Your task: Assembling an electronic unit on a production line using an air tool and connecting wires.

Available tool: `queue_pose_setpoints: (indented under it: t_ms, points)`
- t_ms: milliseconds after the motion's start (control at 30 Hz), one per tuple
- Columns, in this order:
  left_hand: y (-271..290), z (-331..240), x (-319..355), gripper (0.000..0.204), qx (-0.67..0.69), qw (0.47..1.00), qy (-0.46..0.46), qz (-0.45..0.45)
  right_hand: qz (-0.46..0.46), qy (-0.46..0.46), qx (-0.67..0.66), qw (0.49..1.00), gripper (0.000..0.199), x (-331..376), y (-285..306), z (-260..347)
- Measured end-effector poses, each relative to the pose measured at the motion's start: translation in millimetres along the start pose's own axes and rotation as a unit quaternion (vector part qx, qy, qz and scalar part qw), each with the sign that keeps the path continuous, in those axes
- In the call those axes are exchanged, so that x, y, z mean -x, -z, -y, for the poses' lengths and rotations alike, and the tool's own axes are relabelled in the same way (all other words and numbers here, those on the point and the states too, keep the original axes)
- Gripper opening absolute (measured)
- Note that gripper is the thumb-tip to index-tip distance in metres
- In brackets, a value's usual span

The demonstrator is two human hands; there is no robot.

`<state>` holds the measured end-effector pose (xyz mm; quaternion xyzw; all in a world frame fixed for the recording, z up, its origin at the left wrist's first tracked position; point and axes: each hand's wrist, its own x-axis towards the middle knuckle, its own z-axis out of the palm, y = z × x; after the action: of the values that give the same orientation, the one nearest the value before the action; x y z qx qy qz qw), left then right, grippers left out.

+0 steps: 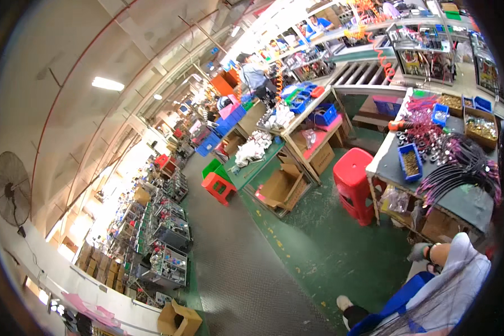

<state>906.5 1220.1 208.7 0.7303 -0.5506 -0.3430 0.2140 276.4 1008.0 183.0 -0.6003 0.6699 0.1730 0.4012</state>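
My left hand [419, 252] is low on the right, in a grey glove with a dark wristband, below a white sleeve [467, 269]. It hangs beside the lower shelf of a grey worktable [465, 204], and its fingers are too small to read. A bundle of thin black cables [437, 308] lies across my blue apron [400, 302]. My shoe [344, 304] rests on the green floor. More black cables [459, 168] lie on the worktable. My right hand is out of view.
A red stool [353, 187] stands left of the worktable, which carries blue bins [410, 162] of small parts. Open cardboard boxes [280, 187] sit across the green floor. A grey aisle [235, 263] runs past machine racks [162, 246]. People work at distant benches [255, 75].
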Motion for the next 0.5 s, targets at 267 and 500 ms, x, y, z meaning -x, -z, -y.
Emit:
queue_pose_setpoints:
  t_ms: [267, 500]
  points:
    - [97.5, 17.5, -243.3, 0.013, 0.211, 0.978, -0.004, 0.001, -0.06, 0.149, -0.087, 0.983, 0.044, -74.6, 70.1, 203.2]
    - [155.1, 6.6, -426.9, 0.013, 0.366, 0.929, 0.037, 0.043, -0.059, -0.051, -0.257, 0.963, 0.045, -105.7, 116.8, 216.4]
